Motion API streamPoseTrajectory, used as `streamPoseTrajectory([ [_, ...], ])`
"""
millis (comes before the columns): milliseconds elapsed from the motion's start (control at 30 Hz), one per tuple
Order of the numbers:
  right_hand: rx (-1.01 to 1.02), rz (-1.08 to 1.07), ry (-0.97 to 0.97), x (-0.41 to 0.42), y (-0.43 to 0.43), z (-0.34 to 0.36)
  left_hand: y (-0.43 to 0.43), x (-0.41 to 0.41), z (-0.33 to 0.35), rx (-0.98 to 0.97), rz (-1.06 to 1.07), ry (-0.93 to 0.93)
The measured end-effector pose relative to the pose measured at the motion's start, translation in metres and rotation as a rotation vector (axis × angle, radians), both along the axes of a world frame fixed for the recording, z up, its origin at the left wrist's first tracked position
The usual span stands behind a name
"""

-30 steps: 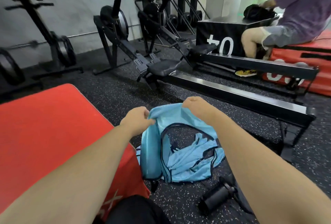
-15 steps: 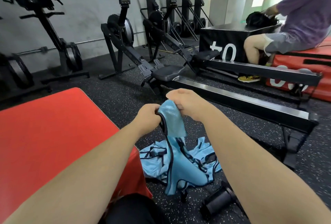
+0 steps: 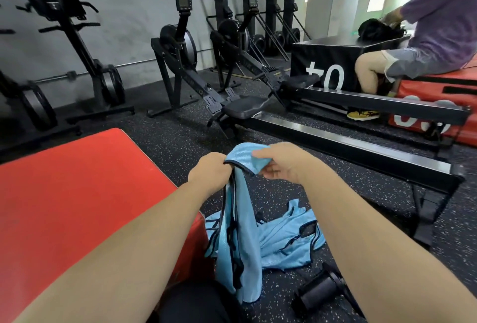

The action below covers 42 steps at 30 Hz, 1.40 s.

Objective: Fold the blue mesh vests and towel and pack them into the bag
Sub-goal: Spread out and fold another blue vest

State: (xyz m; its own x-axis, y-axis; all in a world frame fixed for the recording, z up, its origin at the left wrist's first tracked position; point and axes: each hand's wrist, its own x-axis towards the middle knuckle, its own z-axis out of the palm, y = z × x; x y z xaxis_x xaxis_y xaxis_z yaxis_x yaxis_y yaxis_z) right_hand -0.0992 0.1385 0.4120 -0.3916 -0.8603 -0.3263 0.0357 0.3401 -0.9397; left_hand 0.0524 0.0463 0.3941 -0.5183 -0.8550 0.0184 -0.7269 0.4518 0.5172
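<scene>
Both hands raised in front of the body, close together, sharing one blue mesh vest (image 3: 241,232). Left hand (image 3: 210,171) clenched around the bunched upper part where the black trim gathers. Right hand (image 3: 281,161) curled over the top edge, with a fold of fabric pinched under the thumb. Vest hangs straight down from the two grips in a narrow, loosely doubled strip; its lower end sits low in the view, near the person's dark-clad lap. More blue vests (image 3: 286,240) lie in a rumpled heap on the speckled black floor (image 3: 180,142), behind and right of the hanging one, just beside the corner of a red padded block (image 3: 77,206) on the left. Black cylindrical item (image 3: 320,291) on the floor near the heap, under the right forearm. Rowing machine (image 3: 335,139) runs across the floor beyond the hands. Second person (image 3: 433,26) seated far right, by a black box (image 3: 330,64).
</scene>
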Motion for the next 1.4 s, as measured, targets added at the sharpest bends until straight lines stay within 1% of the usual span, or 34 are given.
streamPoseTrajectory([
  [67,-0.066,-0.014,0.04,0.001,-0.002,0.005,0.002,0.004,0.001,-0.073,-0.03,-0.054],
  [100,-0.09,-0.01,0.067,0.002,-0.003,0.008,0.003,0.004,0.001,-0.102,-0.048,-0.048],
  [167,-0.111,-0.001,0.104,0.006,-0.005,0.012,0.008,0.003,0.005,-0.166,-0.088,-0.015],
  [267,-0.141,-0.009,0.103,0.012,-0.007,0.013,0.015,-0.001,0.014,-0.249,-0.1,0.072],
  [367,-0.256,-0.083,0.052,0.016,-0.004,0.019,0.013,-0.005,0.02,-0.219,-0.097,0.073],
  [400,-0.283,-0.109,0.056,0.014,-0.004,0.02,0.01,-0.005,0.02,-0.195,-0.093,0.051],
  [433,-0.3,-0.113,0.105,0.011,-0.005,0.02,0.006,-0.004,0.019,-0.168,-0.09,0.032],
  [467,-0.313,-0.077,0.217,0.009,-0.005,0.019,0.003,-0.003,0.017,-0.143,-0.09,0.027],
  [500,-0.3,-0.006,0.4,0.008,-0.006,0.017,-0.001,-0.003,0.015,-0.119,-0.092,0.037],
  [567,-0.201,0.124,0.801,0.008,-0.008,0.012,-0.004,-0.004,0.012,-0.076,-0.104,0.064],
  [600,-0.142,0.155,0.951,0.011,-0.008,0.011,-0.003,-0.005,0.012,-0.052,-0.116,0.07],
  [667,-0.127,0.152,1.18,0.015,-0.007,0.01,-0.001,-0.007,0.01,0.005,-0.142,0.085],
  [700,-0.149,0.158,1.244,0.017,-0.007,0.012,-0.001,-0.007,0.009,0.027,-0.153,0.095],
  [767,-0.16,0.194,1.283,0.019,-0.008,0.014,-0.003,-0.004,0.007,0.068,-0.183,0.132],
  [867,-0.096,0.238,1.334,0.022,-0.008,0.019,-0.002,0.0,0.004,0.129,-0.261,0.194],
  [933,-0.117,0.182,1.285,0.025,-0.008,0.023,0.005,0.0,0.005,0.184,-0.297,0.265],
  [1033,-0.185,0.006,1.16,0.028,-0.011,0.028,0.012,0.001,-0.002,0.296,-0.329,0.314],
  [1100,-0.252,-0.097,1.084,0.028,-0.015,0.035,0.011,0.008,-0.016,0.348,-0.322,0.299],
  [1200,-0.333,-0.24,0.986,0.028,-0.019,0.045,0.009,0.019,-0.036,0.321,-0.254,0.156],
  [1267,-0.312,-0.278,1.033,0.027,-0.018,0.05,0.008,0.024,-0.04,0.283,-0.204,0.097],
  [1333,-0.237,-0.195,1.112,0.028,-0.016,0.052,0.005,0.027,-0.038,0.25,-0.165,0.125],
  [1400,-0.123,0.017,1.122,0.03,-0.017,0.05,0.002,0.028,-0.027,0.285,-0.136,0.199],
])
